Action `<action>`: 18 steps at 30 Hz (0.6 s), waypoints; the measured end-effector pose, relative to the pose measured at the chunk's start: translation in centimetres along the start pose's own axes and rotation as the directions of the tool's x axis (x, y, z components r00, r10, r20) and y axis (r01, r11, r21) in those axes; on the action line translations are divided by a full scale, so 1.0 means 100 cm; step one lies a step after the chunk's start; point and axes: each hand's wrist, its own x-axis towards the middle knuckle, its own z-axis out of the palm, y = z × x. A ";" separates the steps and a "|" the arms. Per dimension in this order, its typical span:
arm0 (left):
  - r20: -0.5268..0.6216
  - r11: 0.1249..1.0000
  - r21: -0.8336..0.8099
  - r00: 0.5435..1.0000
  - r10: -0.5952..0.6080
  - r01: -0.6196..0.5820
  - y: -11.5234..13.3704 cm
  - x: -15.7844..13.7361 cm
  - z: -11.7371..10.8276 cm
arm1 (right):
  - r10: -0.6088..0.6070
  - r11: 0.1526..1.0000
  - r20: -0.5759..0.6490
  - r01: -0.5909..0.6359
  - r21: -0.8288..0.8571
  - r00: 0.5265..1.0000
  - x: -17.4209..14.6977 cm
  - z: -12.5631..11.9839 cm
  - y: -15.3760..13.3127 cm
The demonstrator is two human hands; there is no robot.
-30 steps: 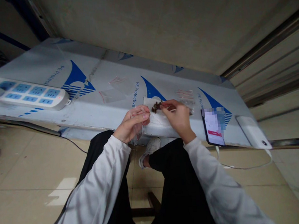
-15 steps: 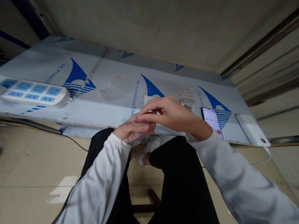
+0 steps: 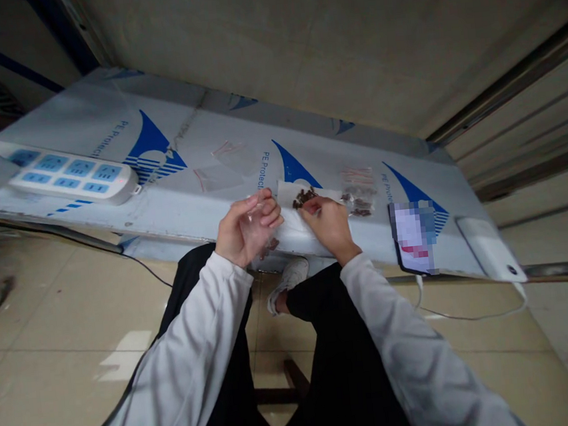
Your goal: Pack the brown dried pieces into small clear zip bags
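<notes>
My left hand [image 3: 245,230] is closed around a small clear plastic bag [image 3: 267,245] with some brown bits low in it, just off the table's front edge. To its right, my right hand [image 3: 328,223] reaches down with bent fingertips at a pile of small dark brown pieces [image 3: 304,197]. Whether a piece is pinched between those fingers is hidden. The pile lies on a white paper sheet [image 3: 289,189], partly covered by the hand. Beside it are filled clear bags [image 3: 360,192] holding brown pieces, with reddish seal strips.
Two flat clear bags [image 3: 218,178] lie left of centre on the film-covered table [image 3: 183,209]. A white power strip [image 3: 74,176] occupies the left end. On the right are a phone [image 3: 414,237] and a white device [image 3: 491,246] with a cable.
My hands were together over the table edge. Now my right hand has moved away to the brown pile, uncovering it, while my left hand keeps the bag.
</notes>
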 end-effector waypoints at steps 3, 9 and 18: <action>-0.014 1.000 -0.018 1.000 0.011 -0.012 0.003 -0.002 0.000 | 0.030 0.999 0.001 -0.030 -0.025 1.000 -0.001 0.004 -0.004; -0.053 0.998 0.059 0.999 0.009 -0.006 0.004 -0.004 0.001 | 0.071 0.997 0.005 -0.071 -0.030 0.997 -0.001 0.006 -0.007; 0.206 0.956 0.210 0.946 -0.249 0.205 -0.002 -0.005 -0.001 | -0.232 0.930 -0.103 0.252 0.267 0.967 -0.010 -0.069 -0.040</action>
